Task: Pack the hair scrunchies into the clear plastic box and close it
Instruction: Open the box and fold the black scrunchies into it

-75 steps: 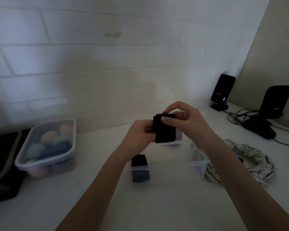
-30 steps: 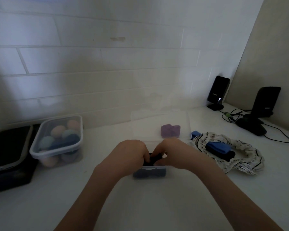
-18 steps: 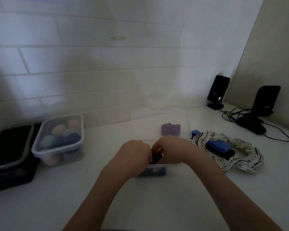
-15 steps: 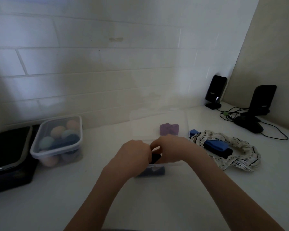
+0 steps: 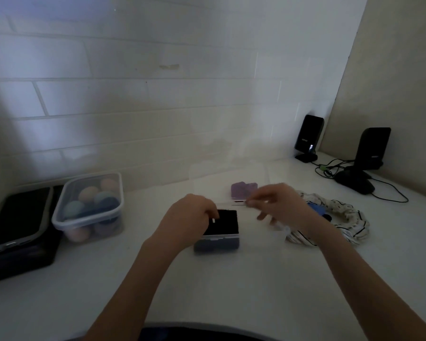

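Packing under way, not finished. Clear plastic box (image 5: 228,238) sitting open on the white counter (image 5: 231,286) near its middle, lid (image 5: 228,184) standing up behind it, barely visible against the tiles. Black scrunchie (image 5: 225,222) already down in the left end of the box, on top of a darker bluish one (image 5: 217,244) seen through the front wall. Left hand (image 5: 188,221) resting at the box's left edge, fingers curled over the rim beside the black scrunchie; whether actually pinching it, cannot tell. Right hand (image 5: 280,205) lifted above the box's right half, fingers loosely spread, nothing plainly in its grip; blurred, so not certain. Still outside the box: a purple scrunchie (image 5: 244,189) just behind it, and to the right a large white patterned scrunchie (image 5: 340,217) with a blue one (image 5: 315,209) lying on it. Right half of the box apparently free for these. Judged roughly a third done: remaining pieces to gather and press in, then lid to fold down and snap. Bulky white one likely the tightest fit.
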A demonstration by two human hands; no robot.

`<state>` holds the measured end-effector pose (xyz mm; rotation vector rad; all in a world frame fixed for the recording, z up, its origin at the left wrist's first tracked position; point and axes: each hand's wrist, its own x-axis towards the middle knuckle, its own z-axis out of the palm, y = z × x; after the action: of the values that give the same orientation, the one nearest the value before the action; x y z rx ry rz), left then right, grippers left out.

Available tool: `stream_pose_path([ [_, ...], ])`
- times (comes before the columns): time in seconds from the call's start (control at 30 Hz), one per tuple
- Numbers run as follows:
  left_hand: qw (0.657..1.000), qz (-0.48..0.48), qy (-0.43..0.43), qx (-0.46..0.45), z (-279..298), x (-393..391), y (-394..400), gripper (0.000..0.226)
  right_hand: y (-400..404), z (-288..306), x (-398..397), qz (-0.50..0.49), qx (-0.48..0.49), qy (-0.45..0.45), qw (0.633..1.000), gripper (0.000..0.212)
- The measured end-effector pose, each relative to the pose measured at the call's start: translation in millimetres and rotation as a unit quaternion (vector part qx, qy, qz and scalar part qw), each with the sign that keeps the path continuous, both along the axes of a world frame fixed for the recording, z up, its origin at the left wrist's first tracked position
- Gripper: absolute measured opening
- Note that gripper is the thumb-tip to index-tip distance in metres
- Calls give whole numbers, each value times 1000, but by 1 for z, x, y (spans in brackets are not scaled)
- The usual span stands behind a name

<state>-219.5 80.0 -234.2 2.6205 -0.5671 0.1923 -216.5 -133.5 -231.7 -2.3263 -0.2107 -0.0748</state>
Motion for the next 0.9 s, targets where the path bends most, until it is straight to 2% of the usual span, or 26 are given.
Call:
stream_pose_path([
  [0.07,996,4,-19,-83,-3,0,3,39,-23,3,-6,-77,51,-66,993,10],
  [0.17,990,6,-52,-132,-9,1,1,38,-56,1,-12,-175,-5,-128,976,7],
  [0.3,983,14,-89,-158,-14,-1,-4,36,-90,-21,-14,-247,-140,-24,959,11],
  [0.4,978,5,-121,-172,-14,-3,-5,33,-96,-36,-18,-260,-187,39,946,32],
  [0.47,976,-7,-128,-175,-13,-4,-7,32,-94,-43,-19,-257,-188,67,945,44],
  [0.57,977,-16,-122,-173,-13,-4,-9,33,-91,-47,-17,-267,-186,72,943,48],
  [0.73,980,-38,-103,-168,-16,-5,-13,35,-86,-42,-17,-280,-207,8,937,37],
  [0.9,980,-59,-87,-167,-16,-2,-19,35,-75,-20,-20,-288,-85,-98,949,22],
])
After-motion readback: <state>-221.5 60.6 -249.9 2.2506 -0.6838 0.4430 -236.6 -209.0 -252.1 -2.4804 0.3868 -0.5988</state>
